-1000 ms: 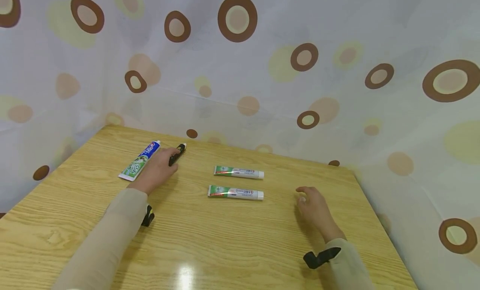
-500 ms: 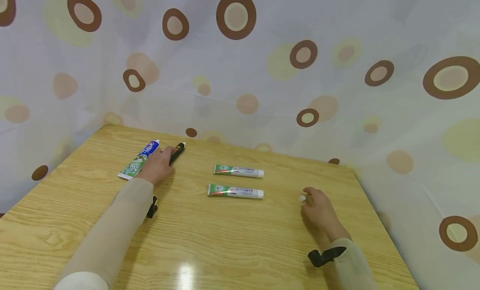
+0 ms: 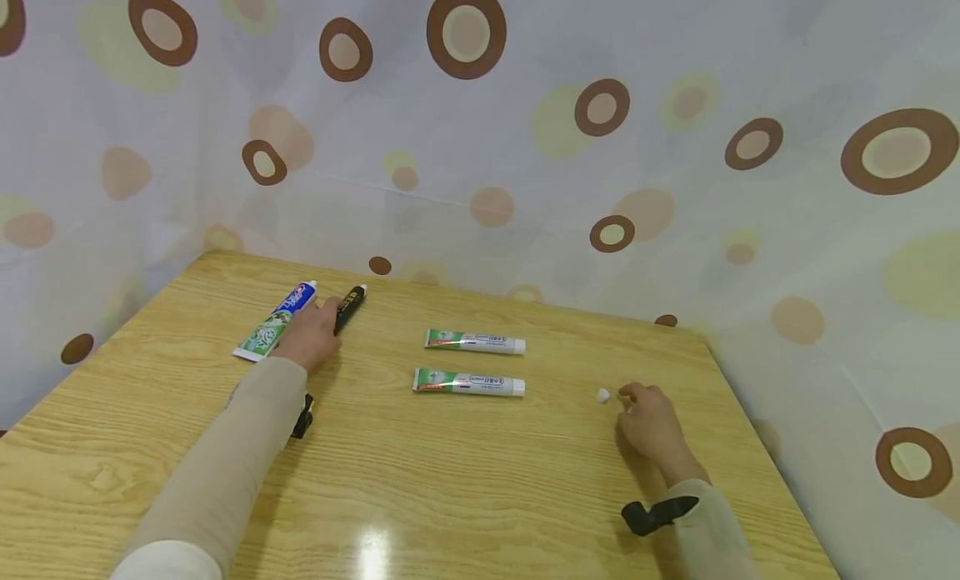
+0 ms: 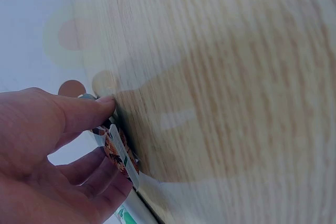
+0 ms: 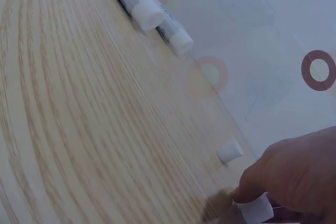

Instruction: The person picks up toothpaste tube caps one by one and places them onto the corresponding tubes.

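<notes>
At the far left of the table my left hand (image 3: 309, 337) grips a black toothpaste tube (image 3: 350, 307) with a white end, thumb on one side and fingers on the other. The left wrist view shows the tube's patterned side (image 4: 121, 153) between them. A blue and green toothpaste tube (image 3: 273, 323) lies beside this hand. On the right, my right hand (image 3: 654, 422) pinches a small white cap (image 5: 257, 210), partly hidden by the fingers. Another white cap (image 3: 603, 395) lies on the table just left of that hand, apart from it.
Two white and green toothpaste tubes (image 3: 476, 342) lie side by side mid-table, white caps pointing right. A patterned cloth (image 3: 487, 130) hangs along the back and sides of the wooden table (image 3: 450, 488).
My right hand has let go of one white cap and shifted slightly right, away from it. The left hand has drawn slightly left along the black tube.
</notes>
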Tool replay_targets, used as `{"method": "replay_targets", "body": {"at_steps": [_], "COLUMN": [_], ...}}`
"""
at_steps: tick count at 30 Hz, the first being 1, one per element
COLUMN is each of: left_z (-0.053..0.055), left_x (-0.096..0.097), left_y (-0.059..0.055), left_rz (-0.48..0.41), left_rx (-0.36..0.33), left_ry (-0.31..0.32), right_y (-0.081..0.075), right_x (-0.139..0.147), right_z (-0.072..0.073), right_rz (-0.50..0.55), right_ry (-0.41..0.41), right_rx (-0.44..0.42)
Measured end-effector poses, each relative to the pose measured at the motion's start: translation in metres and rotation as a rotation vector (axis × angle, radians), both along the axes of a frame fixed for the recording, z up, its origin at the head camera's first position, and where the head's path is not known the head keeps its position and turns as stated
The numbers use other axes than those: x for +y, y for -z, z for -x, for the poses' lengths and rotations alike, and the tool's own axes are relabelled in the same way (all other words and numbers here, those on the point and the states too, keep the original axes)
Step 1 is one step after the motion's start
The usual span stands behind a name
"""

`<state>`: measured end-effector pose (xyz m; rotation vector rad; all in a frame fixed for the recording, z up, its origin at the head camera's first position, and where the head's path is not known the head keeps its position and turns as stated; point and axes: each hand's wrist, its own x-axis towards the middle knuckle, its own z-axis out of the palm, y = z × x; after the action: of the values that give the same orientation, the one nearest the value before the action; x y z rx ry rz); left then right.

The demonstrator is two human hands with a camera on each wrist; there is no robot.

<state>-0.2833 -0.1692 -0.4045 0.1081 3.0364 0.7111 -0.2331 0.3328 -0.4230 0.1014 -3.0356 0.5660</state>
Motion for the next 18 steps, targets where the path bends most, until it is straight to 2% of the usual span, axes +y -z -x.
{"method": "replay_targets", "body": {"at_steps": [6,11,18], "left_z": [-0.001,0.001,0.001], "left_x": [0.001,-0.002,-0.006], "left_y": [-0.001,0.001,0.009], "left_rz": [0.014,-0.011,-0.191], "left_rx": [-0.008,0.003,-0.026], "left_ry": [0.000,0.003,-0.040], "right_y": [-0.001,-0.005,-0.009], "right_x": [0.002,0.002,0.004], "right_z": [-0.003,-0.004,-0.009], "right_rz": [-0.007,0.020,0.069], "right_ry": [-0.012,0.011,0.040], "right_rx": [0.046,0.001,-0.035]}}
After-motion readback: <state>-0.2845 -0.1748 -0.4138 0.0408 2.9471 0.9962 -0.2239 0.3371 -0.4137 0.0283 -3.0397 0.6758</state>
